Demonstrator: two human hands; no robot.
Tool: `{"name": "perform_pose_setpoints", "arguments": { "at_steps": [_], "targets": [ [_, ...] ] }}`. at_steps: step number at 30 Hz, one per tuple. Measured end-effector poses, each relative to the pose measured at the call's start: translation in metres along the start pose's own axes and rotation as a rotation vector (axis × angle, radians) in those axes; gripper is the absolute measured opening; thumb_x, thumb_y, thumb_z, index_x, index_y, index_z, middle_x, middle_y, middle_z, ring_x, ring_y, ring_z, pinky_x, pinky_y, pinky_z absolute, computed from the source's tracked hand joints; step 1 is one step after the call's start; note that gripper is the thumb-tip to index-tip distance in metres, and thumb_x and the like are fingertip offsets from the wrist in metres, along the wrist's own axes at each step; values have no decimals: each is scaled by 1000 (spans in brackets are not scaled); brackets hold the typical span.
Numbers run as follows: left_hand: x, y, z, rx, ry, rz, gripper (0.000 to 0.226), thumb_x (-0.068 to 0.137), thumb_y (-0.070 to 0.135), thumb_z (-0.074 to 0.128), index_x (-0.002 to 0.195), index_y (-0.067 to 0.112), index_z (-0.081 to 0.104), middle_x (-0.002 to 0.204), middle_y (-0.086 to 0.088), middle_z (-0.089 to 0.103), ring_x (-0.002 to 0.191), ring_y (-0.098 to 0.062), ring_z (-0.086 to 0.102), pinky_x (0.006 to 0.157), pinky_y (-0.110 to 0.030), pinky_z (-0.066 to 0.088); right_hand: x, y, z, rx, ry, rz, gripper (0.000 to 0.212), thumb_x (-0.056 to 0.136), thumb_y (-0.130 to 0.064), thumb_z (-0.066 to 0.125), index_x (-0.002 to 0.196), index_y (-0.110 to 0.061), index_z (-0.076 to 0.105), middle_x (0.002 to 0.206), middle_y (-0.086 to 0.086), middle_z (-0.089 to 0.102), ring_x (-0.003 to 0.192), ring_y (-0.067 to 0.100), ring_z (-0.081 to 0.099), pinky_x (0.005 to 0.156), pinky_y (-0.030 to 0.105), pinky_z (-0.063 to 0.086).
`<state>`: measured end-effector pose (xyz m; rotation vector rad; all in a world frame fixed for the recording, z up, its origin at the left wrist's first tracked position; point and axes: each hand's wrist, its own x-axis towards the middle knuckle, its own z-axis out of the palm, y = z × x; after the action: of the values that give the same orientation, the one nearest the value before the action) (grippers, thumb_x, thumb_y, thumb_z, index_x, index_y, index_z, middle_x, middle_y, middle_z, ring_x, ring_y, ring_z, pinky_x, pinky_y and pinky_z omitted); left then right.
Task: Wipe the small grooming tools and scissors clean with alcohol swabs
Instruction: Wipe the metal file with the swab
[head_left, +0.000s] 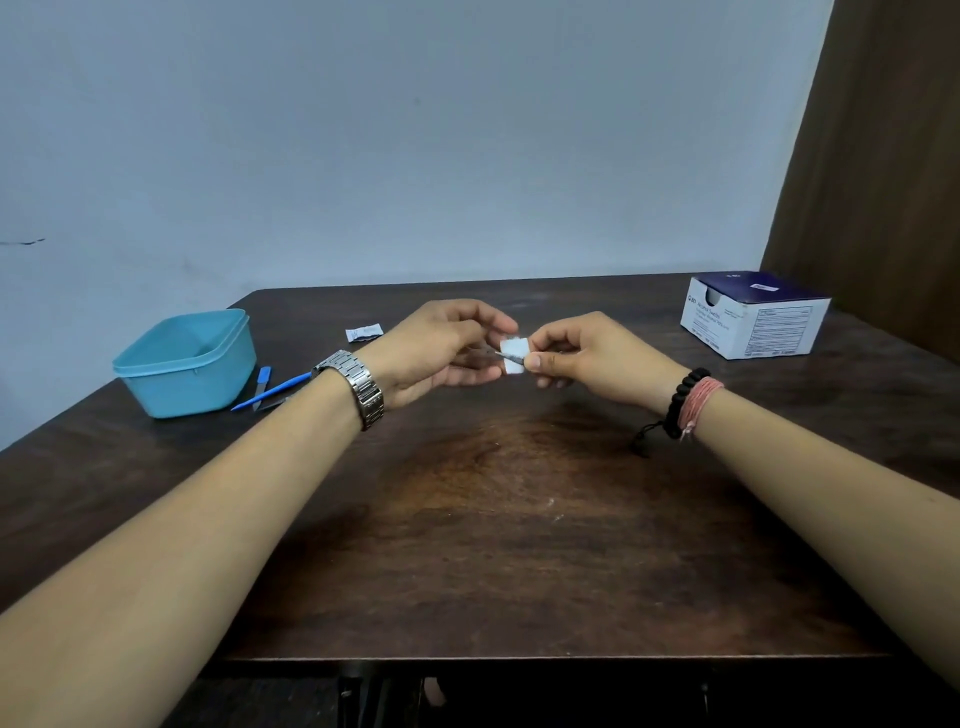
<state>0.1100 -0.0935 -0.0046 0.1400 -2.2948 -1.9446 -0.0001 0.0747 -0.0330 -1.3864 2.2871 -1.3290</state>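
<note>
Head view shows the left hand (441, 348) gripping a thin metal grooming tool (500, 354) — its long axis runs left-right; the right hand (566, 349) pinches a white alcohol swab (514, 356) round its tip, above the dark wooden table (493, 519).

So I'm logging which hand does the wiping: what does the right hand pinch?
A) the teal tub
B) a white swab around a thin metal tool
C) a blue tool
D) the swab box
B: the right hand pinches the white swab folded round the thin metal tool, whose other end the left hand holds.
</note>
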Motion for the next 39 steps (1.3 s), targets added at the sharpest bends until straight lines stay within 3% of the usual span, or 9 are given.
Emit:
{"name": "perform_pose_setpoints", "arguments": {
  "at_steps": [2, 4, 8, 12, 19, 27, 34, 39],
  "targets": [
    [-1, 1, 0, -62, -25, 28, 33, 94, -9, 38, 100, 8, 65, 94, -4, 64, 71, -11, 65, 84, -29, 57, -1, -1, 0, 147, 12, 38, 7, 92, -11, 64, 87, -10, 68, 74, 1, 67, 66, 5, 65, 66, 20, 53],
    [-3, -1, 2, -26, -76, 85, 33, 90, -12, 46, 108, 10, 64, 99, -2, 65, 79, -10, 67, 91, -29, 53, -2, -1, 0, 250, 15, 70, 10, 93, -10, 61, 85, -11, 67, 70, -3, 66, 64, 3, 64, 63, 17, 51],
    [-1, -10, 11, 157, -30, 203, 27, 82, 8, 73, 108, 11, 67, 110, -18, 68, 100, -27, 67, 95, -33, 53, -3, -1, 0, 324, 8, 123, 10, 95, -12, 59, 93, -7, 67, 67, -5, 67, 65, 5, 63, 66, 20, 52],
    [4, -13, 14, 282, 117, 314, 16, 82, 9, 74, 97, 14, 72, 85, -3, 68, 80, -12, 67, 81, -24, 55, -3, -3, 0, 382, 9, 150, 11, 95, -13, 58, 93, -7, 67, 72, -1, 65, 68, 7, 62, 67, 19, 53],
    [6, -12, 11, 238, 188, 307, 13, 84, 6, 72, 97, 7, 72, 74, 1, 70, 70, -9, 66, 76, -24, 57, -2, -4, -1, 496, -7, 156, 14, 96, -6, 55, 86, -8, 66, 75, 2, 63, 66, 7, 61, 65, 19, 54],
    [8, -15, 8, 104, 265, 272, 13, 82, 7, 73, 92, 13, 69, 92, -5, 71, 81, -13, 68, 75, -21, 56, -2, -4, -2, 660, -34, 161, 14, 95, -4, 55, 104, -3, 65, 83, 5, 66, 72, 9, 64, 71, 21, 56],
    [8, -18, 10, 67, 188, 202, 4, 83, 9, 72, 87, 12, 72, 77, -7, 70, 74, -15, 63, 73, -23, 54, -4, -6, 0, 731, 32, 163, 8, 91, -4, 60, 92, -10, 55, 78, 9, 68, 68, 13, 67, 65, 23, 57],
    [8, -18, 9, 27, 195, 178, 8, 83, 7, 72, 91, 7, 71, 75, -6, 69, 69, -10, 64, 69, -19, 54, -4, -6, 2, 683, 2, 144, 3, 91, -4, 59, 91, -7, 59, 83, 12, 70, 75, 15, 69, 72, 25, 59]
  ]
}}
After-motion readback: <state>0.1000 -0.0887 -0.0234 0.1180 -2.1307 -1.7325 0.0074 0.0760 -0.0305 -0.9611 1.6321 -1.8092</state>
